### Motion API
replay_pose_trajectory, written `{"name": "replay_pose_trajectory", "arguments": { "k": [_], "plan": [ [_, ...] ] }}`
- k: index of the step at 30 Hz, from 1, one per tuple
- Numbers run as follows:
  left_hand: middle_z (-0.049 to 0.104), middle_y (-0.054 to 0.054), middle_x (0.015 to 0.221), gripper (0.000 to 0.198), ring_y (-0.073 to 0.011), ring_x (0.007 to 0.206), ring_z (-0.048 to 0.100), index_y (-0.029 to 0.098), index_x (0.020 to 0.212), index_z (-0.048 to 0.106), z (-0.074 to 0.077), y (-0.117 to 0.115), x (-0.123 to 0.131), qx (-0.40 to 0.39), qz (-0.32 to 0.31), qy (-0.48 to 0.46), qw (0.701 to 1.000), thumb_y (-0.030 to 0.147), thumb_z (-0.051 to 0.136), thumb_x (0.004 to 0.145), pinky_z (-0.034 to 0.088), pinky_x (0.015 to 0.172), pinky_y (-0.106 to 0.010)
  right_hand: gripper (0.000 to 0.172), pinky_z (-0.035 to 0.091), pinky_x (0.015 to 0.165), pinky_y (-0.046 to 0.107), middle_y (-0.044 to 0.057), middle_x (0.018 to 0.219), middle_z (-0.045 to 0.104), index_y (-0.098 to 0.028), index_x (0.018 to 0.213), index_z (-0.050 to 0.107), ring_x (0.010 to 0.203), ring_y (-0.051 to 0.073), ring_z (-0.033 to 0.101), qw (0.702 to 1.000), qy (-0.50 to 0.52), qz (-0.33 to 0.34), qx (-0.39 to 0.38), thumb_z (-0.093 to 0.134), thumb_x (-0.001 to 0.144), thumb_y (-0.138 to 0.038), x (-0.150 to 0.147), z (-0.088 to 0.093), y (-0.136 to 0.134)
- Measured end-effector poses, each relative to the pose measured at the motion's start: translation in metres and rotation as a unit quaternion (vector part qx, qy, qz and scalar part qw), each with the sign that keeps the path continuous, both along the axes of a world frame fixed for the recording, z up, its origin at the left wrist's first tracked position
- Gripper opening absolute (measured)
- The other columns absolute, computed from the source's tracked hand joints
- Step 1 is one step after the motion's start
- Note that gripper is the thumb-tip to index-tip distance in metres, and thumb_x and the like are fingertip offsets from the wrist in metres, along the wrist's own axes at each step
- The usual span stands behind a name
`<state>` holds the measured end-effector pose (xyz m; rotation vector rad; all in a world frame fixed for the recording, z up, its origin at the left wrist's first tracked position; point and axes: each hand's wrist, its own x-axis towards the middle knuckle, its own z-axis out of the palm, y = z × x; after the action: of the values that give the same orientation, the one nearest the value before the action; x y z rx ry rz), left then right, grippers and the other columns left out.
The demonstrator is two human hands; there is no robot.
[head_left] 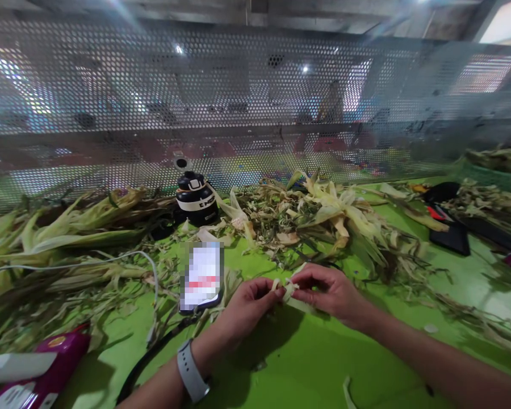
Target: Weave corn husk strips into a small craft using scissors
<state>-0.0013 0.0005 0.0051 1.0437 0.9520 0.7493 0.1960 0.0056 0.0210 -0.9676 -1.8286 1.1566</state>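
My left hand (pixel 246 307) and my right hand (pixel 327 291) meet over the green table (pixel 323 358), both pinching a pale strip of corn husk (pixel 288 289) between their fingertips. The strip is short and partly hidden by the fingers. A grey watch sits on my left wrist (pixel 191 372). Just left of my left hand a phone (pixel 201 276) lies face up on the table.
Heaps of corn husks (pixel 332 218) and long leaves (pixel 55 238) cover the far and left table. A black-and-white bottle (pixel 196 199) stands by the perforated metal screen (pixel 255 102). A magenta tool (pixel 46 369) lies front left, black objects (pixel 451 236) right.
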Motion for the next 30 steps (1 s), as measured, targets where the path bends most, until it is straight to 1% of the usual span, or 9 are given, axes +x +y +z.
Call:
{"name": "replay_pose_trajectory", "arguments": {
  "k": [5,7,10,15,18,21,24,27,30],
  "plan": [
    [0.053,0.003,0.061,0.038,-0.0063,0.053,0.038,0.013,0.074,0.066,0.0015,-0.0005,0.0015,0.028,-0.017,0.012,0.999,0.048,0.076,0.065,0.026,0.048,-0.019,0.025,0.047,0.067,0.024,0.002,0.081,0.063,-0.018,0.090,0.070,0.075,0.013,0.057,0.998,-0.011,0.007,-0.059,0.065,0.082,-0.041,0.0008,-0.0073,0.0034],
    [0.051,0.004,0.059,0.037,-0.0062,0.052,0.037,0.013,0.072,0.065,0.0016,-0.0006,0.0022,0.035,-0.019,0.007,0.999,0.048,0.075,0.065,0.025,0.047,-0.020,0.026,0.047,0.065,0.025,0.001,0.077,0.059,-0.018,0.082,0.070,0.073,0.013,0.055,0.999,-0.023,-0.014,-0.028,0.066,0.081,-0.043,-0.0002,-0.0060,0.0027],
    [0.050,0.004,0.059,0.036,-0.0061,0.052,0.036,0.013,0.072,0.064,0.0018,-0.0008,0.0031,0.030,-0.012,-0.007,0.999,0.047,0.075,0.066,0.025,0.048,-0.020,0.030,0.048,0.069,0.027,0.003,0.083,0.057,-0.018,0.073,0.067,0.078,0.015,0.055,0.999,-0.006,-0.043,0.017,0.068,0.077,-0.048,-0.0027,-0.0027,0.0006],
    [0.056,0.004,0.063,0.041,-0.0069,0.054,0.043,0.016,0.082,0.057,-0.0007,-0.0003,0.0040,0.015,0.014,-0.027,0.999,0.045,0.078,0.062,0.029,0.050,-0.020,0.036,0.046,0.050,0.022,-0.003,0.068,0.053,-0.017,0.079,0.060,0.053,0.008,0.050,0.987,0.049,0.005,-0.150,0.066,0.076,-0.052,-0.0070,-0.0043,-0.0023],
    [0.054,0.007,0.059,0.045,-0.0066,0.051,0.043,0.019,0.081,0.049,-0.0036,0.0002,0.0043,0.020,0.028,-0.023,0.999,0.047,0.078,0.062,0.027,0.048,-0.020,0.036,0.044,0.050,0.020,-0.003,0.068,0.054,-0.017,0.084,0.062,0.053,0.007,0.049,0.983,0.053,0.000,-0.173,0.067,0.076,-0.051,-0.0087,-0.0047,-0.0034],
    [0.053,0.007,0.060,0.045,-0.0066,0.050,0.044,0.020,0.080,0.046,-0.0048,0.0001,0.0047,0.017,0.021,-0.025,0.999,0.047,0.077,0.062,0.027,0.048,-0.020,0.034,0.042,0.050,0.020,-0.003,0.068,0.055,-0.017,0.085,0.065,0.054,0.008,0.048,0.987,0.022,-0.005,-0.162,0.065,0.077,-0.050,-0.0084,-0.0028,-0.0038],
    [0.052,0.007,0.060,0.044,-0.0060,0.049,0.043,0.019,0.080,0.046,-0.0037,-0.0003,0.0051,0.015,0.012,-0.041,0.999,0.046,0.077,0.064,0.028,0.048,-0.020,0.031,0.043,0.053,0.022,-0.001,0.070,0.056,-0.017,0.082,0.067,0.059,0.010,0.049,0.995,-0.030,-0.006,-0.099,0.061,0.081,-0.047,-0.0066,-0.0015,-0.0032],
    [0.053,0.006,0.062,0.044,-0.0064,0.052,0.044,0.019,0.080,0.046,-0.0024,-0.0001,0.0051,0.022,0.011,-0.053,0.998,0.045,0.077,0.064,0.030,0.051,-0.021,0.026,0.047,0.065,0.026,0.003,0.077,0.058,-0.017,0.075,0.067,0.072,0.014,0.054,0.997,-0.072,-0.005,-0.014,0.060,0.084,-0.040,-0.0047,-0.0013,-0.0019],
    [0.052,0.006,0.063,0.044,-0.0071,0.054,0.045,0.019,0.079,0.045,-0.0032,0.0009,0.0048,0.038,0.016,-0.051,0.998,0.047,0.076,0.064,0.032,0.052,-0.021,0.024,0.047,0.075,0.031,0.005,0.083,0.059,-0.017,0.071,0.066,0.081,0.017,0.057,0.996,-0.088,-0.003,0.011,0.060,0.083,-0.038,-0.0036,-0.0027,0.0001]
  ]
}}
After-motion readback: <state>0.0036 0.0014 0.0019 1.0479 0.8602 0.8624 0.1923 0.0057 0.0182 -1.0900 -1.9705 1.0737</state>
